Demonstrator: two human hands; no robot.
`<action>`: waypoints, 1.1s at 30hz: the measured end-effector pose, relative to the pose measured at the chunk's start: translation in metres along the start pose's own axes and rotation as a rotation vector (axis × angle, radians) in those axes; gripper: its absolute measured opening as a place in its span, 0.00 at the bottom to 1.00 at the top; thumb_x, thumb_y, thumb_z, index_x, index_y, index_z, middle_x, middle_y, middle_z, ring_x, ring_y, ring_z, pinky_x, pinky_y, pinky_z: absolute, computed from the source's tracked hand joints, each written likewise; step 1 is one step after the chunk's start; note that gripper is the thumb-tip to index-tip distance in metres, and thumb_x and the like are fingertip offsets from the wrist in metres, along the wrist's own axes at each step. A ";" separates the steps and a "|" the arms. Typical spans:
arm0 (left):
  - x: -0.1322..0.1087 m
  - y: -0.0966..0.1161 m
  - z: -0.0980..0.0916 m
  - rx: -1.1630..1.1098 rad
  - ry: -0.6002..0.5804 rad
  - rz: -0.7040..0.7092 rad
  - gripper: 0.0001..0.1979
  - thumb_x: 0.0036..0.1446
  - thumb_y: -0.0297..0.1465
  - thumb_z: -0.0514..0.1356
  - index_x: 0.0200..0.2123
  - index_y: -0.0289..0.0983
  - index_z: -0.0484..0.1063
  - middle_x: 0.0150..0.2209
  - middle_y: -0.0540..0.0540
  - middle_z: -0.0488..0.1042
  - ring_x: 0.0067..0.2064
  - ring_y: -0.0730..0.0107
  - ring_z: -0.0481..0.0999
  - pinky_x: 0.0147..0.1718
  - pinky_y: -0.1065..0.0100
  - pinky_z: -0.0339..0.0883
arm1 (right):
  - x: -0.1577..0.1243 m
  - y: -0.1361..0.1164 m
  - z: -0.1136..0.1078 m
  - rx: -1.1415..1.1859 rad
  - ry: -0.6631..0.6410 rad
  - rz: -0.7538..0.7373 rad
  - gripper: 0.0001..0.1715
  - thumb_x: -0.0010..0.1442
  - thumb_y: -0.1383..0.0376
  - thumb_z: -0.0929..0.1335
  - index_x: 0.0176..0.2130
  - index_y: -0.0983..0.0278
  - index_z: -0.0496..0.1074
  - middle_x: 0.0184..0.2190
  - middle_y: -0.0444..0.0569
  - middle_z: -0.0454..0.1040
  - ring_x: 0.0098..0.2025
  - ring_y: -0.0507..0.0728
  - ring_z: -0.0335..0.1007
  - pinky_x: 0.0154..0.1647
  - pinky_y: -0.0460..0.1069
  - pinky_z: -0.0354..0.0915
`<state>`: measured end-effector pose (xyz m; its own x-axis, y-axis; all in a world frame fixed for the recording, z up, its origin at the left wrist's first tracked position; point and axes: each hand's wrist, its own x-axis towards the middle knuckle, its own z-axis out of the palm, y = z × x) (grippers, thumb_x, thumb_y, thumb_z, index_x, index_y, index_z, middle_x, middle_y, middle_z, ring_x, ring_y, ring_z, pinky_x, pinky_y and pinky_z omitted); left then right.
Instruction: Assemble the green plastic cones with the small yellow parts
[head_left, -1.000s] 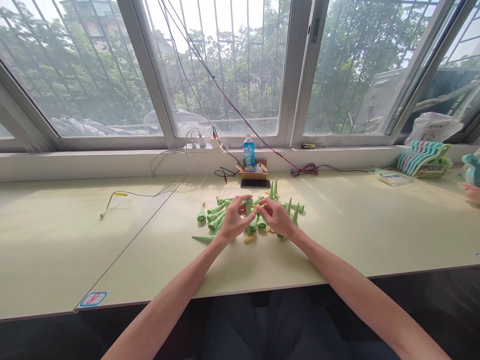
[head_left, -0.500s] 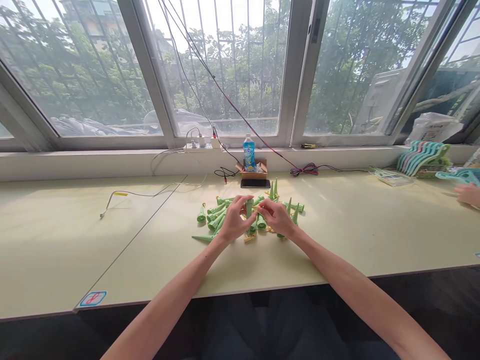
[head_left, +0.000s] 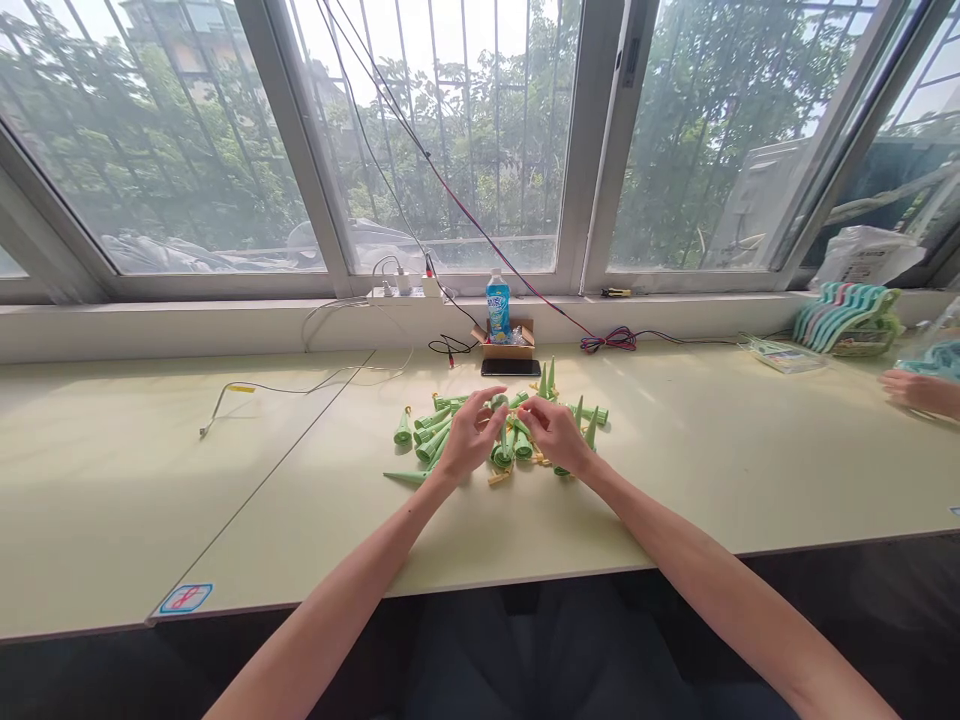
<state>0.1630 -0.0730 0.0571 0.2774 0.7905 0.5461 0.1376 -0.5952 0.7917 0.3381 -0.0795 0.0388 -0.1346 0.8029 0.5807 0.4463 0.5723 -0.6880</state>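
Observation:
My left hand is closed around a green plastic cone, whose wide round end faces up between thumb and fingers. Close on its right, my right hand has thumb and fingertips pinched together. Whatever they hold is too small to make out. Under and around both hands lies a loose heap of similar green cones, some on their sides and several standing with the point up. Small yellow pieces are scattered among them.
Behind the heap lie a black phone and a small cardboard box with a blue-labelled bottle. A coiled cable and teal hangers are to the right. Another person's hand is at the far right edge.
The cone in my left hand has tilted, so its round end now shows more. My right hand has barely moved. The other person's hand has shifted left and toward me.

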 end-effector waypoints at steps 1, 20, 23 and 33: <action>0.000 0.001 0.000 -0.025 0.004 -0.018 0.17 0.62 0.40 0.58 0.51 0.39 0.72 0.45 0.43 0.71 0.28 0.78 0.72 0.26 0.73 0.70 | 0.000 0.000 0.000 -0.001 0.002 0.004 0.15 0.65 0.56 0.63 0.33 0.63 0.68 0.18 0.38 0.57 0.21 0.50 0.51 0.24 0.46 0.50; 0.006 -0.007 -0.002 -0.478 0.058 -0.295 0.17 0.52 0.38 0.67 0.41 0.34 0.74 0.27 0.50 0.71 0.23 0.76 0.71 0.23 0.70 0.66 | -0.003 -0.008 -0.001 0.060 -0.012 -0.026 0.20 0.60 0.54 0.68 0.49 0.61 0.70 0.30 0.44 0.71 0.21 0.48 0.60 0.23 0.45 0.60; 0.005 -0.008 -0.001 -0.435 0.056 -0.310 0.17 0.52 0.38 0.66 0.40 0.33 0.73 0.28 0.49 0.72 0.22 0.76 0.71 0.23 0.70 0.66 | -0.003 -0.009 -0.001 0.061 0.034 -0.042 0.15 0.61 0.54 0.68 0.44 0.61 0.73 0.32 0.45 0.74 0.22 0.49 0.62 0.24 0.46 0.62; 0.002 -0.009 0.002 -0.048 0.031 -0.326 0.15 0.58 0.41 0.60 0.41 0.35 0.72 0.25 0.49 0.72 0.19 0.72 0.72 0.18 0.71 0.63 | -0.003 -0.013 0.005 0.162 0.207 0.006 0.15 0.64 0.54 0.66 0.38 0.63 0.73 0.30 0.46 0.75 0.27 0.52 0.71 0.29 0.46 0.66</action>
<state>0.1637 -0.0665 0.0503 0.1965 0.9429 0.2691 0.1690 -0.3029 0.9379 0.3284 -0.0888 0.0442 0.0595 0.7649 0.6414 0.2970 0.5999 -0.7429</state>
